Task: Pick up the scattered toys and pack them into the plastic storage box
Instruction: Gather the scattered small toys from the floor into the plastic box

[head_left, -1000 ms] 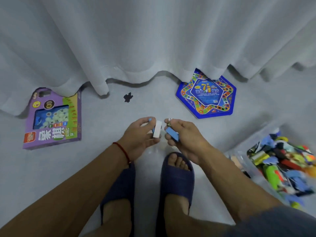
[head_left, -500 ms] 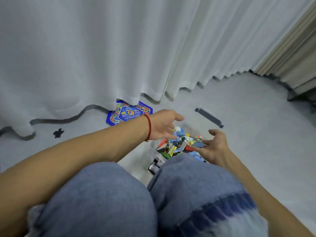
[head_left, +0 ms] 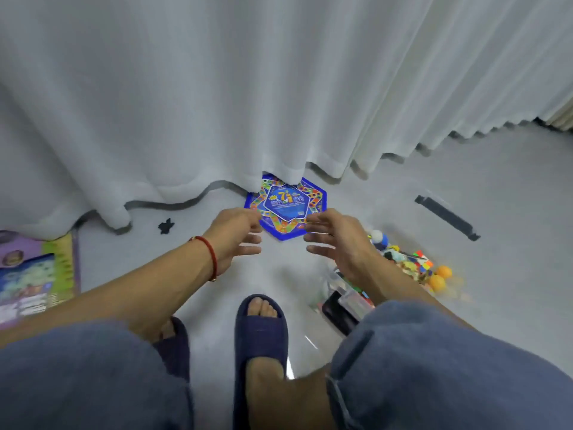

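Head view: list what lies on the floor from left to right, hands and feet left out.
Purple game box → small black piece → blue hexagonal board → storage box of toys → dark bar.

Crouched low, you reach both bare arms forward between your knees. Your left hand (head_left: 235, 235) is held palm inward with fingers spread and slightly curled, no grip on anything, a red cord bracelet (head_left: 210, 256) circling its wrist. Your right hand (head_left: 336, 237) mirrors it just opposite, fingers splayed and empty. The two hands face each other, apart, blurred at the fingertips.
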`<action>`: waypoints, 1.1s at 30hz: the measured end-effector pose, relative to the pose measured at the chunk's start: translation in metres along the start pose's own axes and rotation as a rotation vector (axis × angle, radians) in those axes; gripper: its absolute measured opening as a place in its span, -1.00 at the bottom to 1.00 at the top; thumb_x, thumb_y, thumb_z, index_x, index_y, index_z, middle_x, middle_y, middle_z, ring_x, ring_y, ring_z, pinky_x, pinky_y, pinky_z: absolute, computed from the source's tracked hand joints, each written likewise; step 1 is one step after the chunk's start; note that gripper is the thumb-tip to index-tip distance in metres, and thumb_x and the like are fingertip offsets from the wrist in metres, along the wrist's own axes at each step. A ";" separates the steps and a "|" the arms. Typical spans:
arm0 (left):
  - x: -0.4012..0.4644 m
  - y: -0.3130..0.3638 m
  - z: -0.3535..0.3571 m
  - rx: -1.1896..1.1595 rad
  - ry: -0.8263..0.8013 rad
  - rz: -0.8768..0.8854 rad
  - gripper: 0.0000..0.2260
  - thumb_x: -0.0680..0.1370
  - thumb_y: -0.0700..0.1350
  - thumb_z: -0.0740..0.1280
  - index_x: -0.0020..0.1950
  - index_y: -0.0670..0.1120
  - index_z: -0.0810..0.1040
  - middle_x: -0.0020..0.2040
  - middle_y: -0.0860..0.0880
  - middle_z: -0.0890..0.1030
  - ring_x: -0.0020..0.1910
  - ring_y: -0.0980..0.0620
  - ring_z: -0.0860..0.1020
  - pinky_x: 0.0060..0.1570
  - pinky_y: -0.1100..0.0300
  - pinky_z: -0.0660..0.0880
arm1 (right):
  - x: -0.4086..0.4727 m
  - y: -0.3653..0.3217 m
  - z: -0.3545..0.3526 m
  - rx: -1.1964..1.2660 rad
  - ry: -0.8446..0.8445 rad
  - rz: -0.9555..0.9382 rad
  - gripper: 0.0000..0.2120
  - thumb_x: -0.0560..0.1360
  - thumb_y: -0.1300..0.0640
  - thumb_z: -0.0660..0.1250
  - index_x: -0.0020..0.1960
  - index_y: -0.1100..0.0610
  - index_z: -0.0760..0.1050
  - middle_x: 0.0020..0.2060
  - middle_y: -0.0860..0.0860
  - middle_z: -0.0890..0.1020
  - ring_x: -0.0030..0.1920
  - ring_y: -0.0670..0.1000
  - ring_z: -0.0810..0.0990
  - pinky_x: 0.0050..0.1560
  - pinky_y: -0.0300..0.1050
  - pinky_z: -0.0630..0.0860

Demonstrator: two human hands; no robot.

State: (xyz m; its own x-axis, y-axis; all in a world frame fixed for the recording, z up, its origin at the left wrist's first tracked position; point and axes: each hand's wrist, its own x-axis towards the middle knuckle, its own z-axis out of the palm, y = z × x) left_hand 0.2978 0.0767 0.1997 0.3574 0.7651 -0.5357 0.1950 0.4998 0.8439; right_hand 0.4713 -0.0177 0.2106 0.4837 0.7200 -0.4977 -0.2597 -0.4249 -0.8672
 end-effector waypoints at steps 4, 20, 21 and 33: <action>0.032 -0.041 -0.068 0.019 0.291 -0.064 -0.86 0.57 -0.21 0.23 0.02 -0.17 0.57 -0.09 -0.15 0.55 -0.17 -0.08 0.50 -0.16 0.04 0.59 | 0.036 0.033 0.081 -0.522 -0.296 -0.091 -0.79 0.52 0.08 0.31 0.08 0.16 0.59 -0.02 0.10 0.66 -0.08 0.06 0.65 -0.04 0.05 0.64; 0.145 -0.178 -0.217 1.202 0.226 -0.219 -0.14 0.40 0.43 0.26 0.51 0.35 -0.23 0.56 0.07 -0.35 0.53 -0.20 -0.33 0.36 -0.48 -0.07 | 0.233 0.155 0.315 -1.489 -0.419 -0.899 -0.54 0.61 0.03 0.20 0.48 -0.03 0.19 0.47 -0.01 0.22 0.29 0.14 0.34 0.01 0.09 0.37; 0.146 -0.179 -0.215 1.210 0.213 -0.228 -0.12 0.40 0.43 0.26 0.49 0.36 -0.28 0.55 0.06 -0.40 0.52 -0.22 -0.37 0.35 -0.50 -0.09 | 0.237 0.157 0.318 -1.521 -0.408 -0.945 -0.58 0.61 0.03 0.21 0.44 -0.01 0.25 0.43 0.00 0.29 0.27 0.14 0.36 -0.01 0.06 0.35; 0.124 -0.133 -0.172 0.811 0.158 -0.096 -0.49 0.51 0.05 0.36 0.45 0.02 0.39 0.49 -0.09 0.32 0.44 -0.07 0.29 0.40 0.12 0.24 | 0.150 0.135 0.231 -1.438 -0.510 -0.335 -0.66 0.54 0.23 0.34 0.27 0.27 0.36 0.22 0.21 0.42 0.12 0.20 0.55 0.09 -0.02 0.49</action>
State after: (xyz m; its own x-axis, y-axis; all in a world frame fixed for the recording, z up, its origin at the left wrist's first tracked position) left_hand 0.1590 0.1751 0.0157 0.1854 0.8123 -0.5530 0.8371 0.1642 0.5218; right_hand 0.3159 0.1590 0.0147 -0.0475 0.8619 -0.5048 0.9296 -0.1469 -0.3382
